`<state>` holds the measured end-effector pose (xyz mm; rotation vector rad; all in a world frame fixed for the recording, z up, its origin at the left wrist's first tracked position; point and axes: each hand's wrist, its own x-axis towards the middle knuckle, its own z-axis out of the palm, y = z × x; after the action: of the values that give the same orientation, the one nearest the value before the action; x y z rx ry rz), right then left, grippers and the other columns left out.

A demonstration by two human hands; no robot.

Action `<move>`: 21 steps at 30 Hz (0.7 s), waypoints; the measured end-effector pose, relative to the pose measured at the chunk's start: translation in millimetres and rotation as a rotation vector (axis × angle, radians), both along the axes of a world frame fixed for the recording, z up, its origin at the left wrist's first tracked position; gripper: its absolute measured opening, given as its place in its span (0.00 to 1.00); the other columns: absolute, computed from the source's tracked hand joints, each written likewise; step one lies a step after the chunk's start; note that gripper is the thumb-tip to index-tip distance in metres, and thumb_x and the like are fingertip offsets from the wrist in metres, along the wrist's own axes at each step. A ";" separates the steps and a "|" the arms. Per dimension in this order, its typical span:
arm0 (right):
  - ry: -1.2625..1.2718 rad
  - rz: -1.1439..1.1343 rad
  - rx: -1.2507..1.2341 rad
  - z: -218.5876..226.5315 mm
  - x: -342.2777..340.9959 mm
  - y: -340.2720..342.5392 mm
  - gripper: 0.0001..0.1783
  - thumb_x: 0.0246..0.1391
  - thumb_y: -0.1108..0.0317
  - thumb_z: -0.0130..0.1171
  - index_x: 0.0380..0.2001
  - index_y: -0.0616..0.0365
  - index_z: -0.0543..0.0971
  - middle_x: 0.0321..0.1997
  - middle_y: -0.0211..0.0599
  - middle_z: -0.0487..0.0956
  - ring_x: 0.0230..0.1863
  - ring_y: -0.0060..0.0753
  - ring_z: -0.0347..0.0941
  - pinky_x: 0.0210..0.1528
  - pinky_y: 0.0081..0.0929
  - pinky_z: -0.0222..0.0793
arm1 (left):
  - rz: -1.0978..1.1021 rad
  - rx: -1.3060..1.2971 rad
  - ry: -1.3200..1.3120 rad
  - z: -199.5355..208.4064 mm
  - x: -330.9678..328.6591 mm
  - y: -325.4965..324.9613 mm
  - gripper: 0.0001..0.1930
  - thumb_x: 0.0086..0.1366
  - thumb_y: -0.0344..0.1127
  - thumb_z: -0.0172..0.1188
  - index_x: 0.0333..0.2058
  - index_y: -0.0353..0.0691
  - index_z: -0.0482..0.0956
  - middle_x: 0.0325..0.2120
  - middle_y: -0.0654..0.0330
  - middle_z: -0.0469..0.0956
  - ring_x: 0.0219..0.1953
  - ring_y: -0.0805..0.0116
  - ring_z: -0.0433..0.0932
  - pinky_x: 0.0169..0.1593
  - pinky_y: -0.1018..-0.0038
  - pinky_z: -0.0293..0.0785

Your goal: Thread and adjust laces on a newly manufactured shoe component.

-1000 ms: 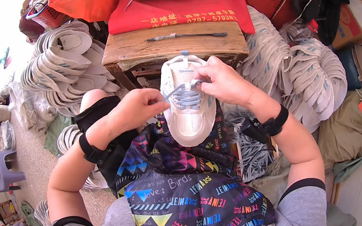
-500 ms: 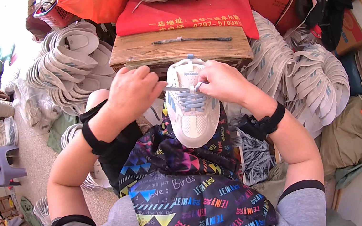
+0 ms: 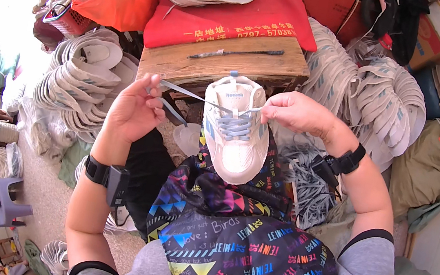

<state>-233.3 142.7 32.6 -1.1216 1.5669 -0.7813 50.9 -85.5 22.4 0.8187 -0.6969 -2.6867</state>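
Note:
A cream-white sneaker (image 3: 233, 146) with blue side patches stands in front of me, toe toward me, above my dark patterned apron (image 3: 245, 260). Blue-grey shoelace (image 3: 187, 93) criss-crosses its front, and one end stretches tight from the upper eyelets to the left. My left hand (image 3: 137, 111) is closed on that lace beside the shoe, palm partly turned up, with a loose tail hanging from the fingers. Close against the shoe's right upper edge, my right hand (image 3: 301, 115) pinches the lace between thumb and forefinger. The shoe's heel and sole are hidden from view.
Beyond the shoe is a wooden box (image 3: 227, 62) with a thin dark rod (image 3: 236, 54) and a red cloth (image 3: 229, 15). Stacked shoe uppers (image 3: 81, 72) stand left, more uppers (image 3: 388, 102) right. Loose laces (image 3: 317, 184) lie right of my lap.
My left hand has moved left and turned, drawing the lace out longer from the shoe. My right hand has shifted slightly right, still pinching lace.

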 end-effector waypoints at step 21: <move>-0.777 -1.240 -0.539 -83.7 -170.9 97.9 0.14 0.56 0.77 0.49 0.46 0.56 0.71 0.20 0.22 0.64 0.14 0.14 0.56 0.13 0.15 0.51 | 0.909 0.127 0.094 -6.0 155.8 -74.5 0.13 0.70 0.49 0.51 0.44 0.53 0.80 0.49 0.61 0.73 0.55 0.58 0.70 0.63 0.54 0.61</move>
<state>-404.2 240.6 -51.1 0.0610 1.2411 -2.2224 206.6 -160.0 16.3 0.7756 -0.0691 -1.9237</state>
